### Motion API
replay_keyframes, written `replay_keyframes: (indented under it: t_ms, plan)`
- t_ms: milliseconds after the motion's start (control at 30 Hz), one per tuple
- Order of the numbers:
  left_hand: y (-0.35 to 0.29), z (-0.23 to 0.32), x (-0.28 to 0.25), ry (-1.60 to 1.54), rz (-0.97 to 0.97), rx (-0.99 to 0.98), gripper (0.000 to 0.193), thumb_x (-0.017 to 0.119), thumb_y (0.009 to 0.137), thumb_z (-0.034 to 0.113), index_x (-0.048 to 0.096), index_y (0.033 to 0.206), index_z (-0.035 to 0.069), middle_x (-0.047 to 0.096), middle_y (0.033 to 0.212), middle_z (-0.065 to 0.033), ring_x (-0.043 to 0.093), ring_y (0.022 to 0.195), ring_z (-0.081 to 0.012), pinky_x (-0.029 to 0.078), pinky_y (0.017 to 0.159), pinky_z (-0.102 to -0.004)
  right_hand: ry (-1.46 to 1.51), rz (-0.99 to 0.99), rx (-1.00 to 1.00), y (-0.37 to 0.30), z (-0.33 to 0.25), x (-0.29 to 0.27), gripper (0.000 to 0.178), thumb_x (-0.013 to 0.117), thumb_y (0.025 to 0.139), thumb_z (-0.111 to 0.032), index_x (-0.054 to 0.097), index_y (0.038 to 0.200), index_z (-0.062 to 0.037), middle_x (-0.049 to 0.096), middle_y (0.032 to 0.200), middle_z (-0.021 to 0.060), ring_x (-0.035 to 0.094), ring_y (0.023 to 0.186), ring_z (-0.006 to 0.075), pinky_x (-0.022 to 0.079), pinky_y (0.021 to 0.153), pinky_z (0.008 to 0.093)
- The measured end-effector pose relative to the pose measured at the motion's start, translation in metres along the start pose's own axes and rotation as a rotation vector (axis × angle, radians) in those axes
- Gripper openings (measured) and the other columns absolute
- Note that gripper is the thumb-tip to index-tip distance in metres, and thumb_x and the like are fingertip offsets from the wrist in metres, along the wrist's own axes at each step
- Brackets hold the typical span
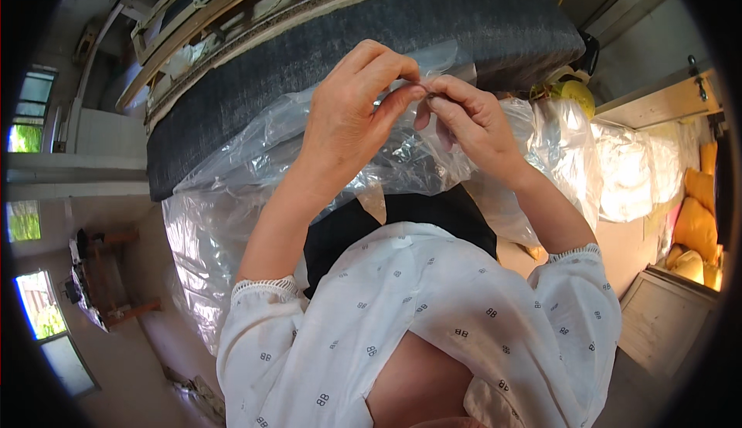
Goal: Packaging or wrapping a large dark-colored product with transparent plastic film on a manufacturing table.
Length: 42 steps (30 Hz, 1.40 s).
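My left hand (pixel 357 103) and my right hand (pixel 473 125) meet at the fingertips above the far part of a clear plastic sheet (pixel 255 146). Both are closed, thumb against forefinger. Something small and dark seems to sit between the pinched tips, too small to name. Crumpled and shiny, the plastic lies over the near side of a long dark padded surface (pixel 348 37) and hangs down toward me on both sides. Part of it is hidden behind my hands and forearms.
Beyond the padded surface run wooden rails (pixel 224 30) of a long frame. A yellow-green round object (pixel 576 98) sits at its right end. More clear plastic (pixel 638 167) is bunched on the right, near orange-yellow bundles (pixel 696 223) and a pale wooden panel (pixel 666 316).
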<state>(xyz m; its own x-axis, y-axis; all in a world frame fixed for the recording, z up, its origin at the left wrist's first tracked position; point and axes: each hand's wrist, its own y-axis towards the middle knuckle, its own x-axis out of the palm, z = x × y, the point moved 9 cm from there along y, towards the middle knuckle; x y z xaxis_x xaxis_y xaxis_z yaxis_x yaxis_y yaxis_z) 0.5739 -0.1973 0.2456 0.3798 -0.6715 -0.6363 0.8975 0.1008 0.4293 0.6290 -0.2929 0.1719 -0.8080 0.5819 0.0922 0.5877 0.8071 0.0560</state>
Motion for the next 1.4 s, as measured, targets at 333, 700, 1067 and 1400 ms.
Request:
replay_keyframes:
  t_ms: [333, 700, 1067, 1400]
  plan:
    - [-0.077, -0.003, -0.007, 0.112, 0.378, 0.052, 0.024, 0.067, 0.066, -0.002, 0.060, 0.087, 0.005, 0.059, 0.087, -0.0060, 0.059, 0.077, -0.0216, 0.048, 0.066, -0.0286, 0.065, -0.123, 0.033, -0.015, 0.037, 0.041, 0.031, 0.051, 0.084, -0.006, 0.050, 0.114, -0.0028, 0.058, 0.091, 0.0044, 0.051, 0.072, 0.0069, 0.044, 0.063, 0.0208]
    - [-0.217, 0.061, -0.199, 0.426, 1.007, 0.142, 0.017, 0.053, 0.085, 0.018, 0.048, 0.092, 0.004, 0.054, 0.097, -0.0136, 0.055, 0.089, -0.0249, 0.049, 0.076, -0.0343, 0.870, 0.275, 0.191, 0.030, 0.083, -0.030, 0.014, 0.051, 0.091, -0.020, 0.056, 0.091, -0.0066, 0.057, 0.082, 0.0018, 0.054, 0.070, 0.0104, 0.043, 0.057, 0.0237]
    - [-0.124, 0.043, -0.067, -0.232, 0.431, 0.156, 0.021, 0.059, 0.071, -0.005, 0.051, 0.086, 0.008, 0.052, 0.084, -0.0060, 0.053, 0.075, -0.0240, 0.044, 0.061, -0.0275, 0.879, 0.338, 0.036, -0.029, 0.073, -0.200, 0.008, 0.050, 0.085, -0.012, 0.054, 0.086, -0.0053, 0.057, 0.084, 0.0065, 0.054, 0.071, 0.0182, 0.047, 0.063, 0.0293]
    - [-0.117, 0.061, 0.024, -0.320, 0.139, 0.283, 0.014, 0.055, 0.076, 0.005, 0.047, 0.088, 0.005, 0.048, 0.086, -0.0056, 0.055, 0.065, -0.0192, 0.044, 0.047, -0.0299, 0.807, 0.631, -0.064, -0.100, 0.034, -0.268, 0.012, 0.042, 0.091, -0.016, 0.044, 0.086, -0.0042, 0.046, 0.074, 0.0043, 0.040, 0.057, 0.0143, 0.036, 0.052, 0.0270]
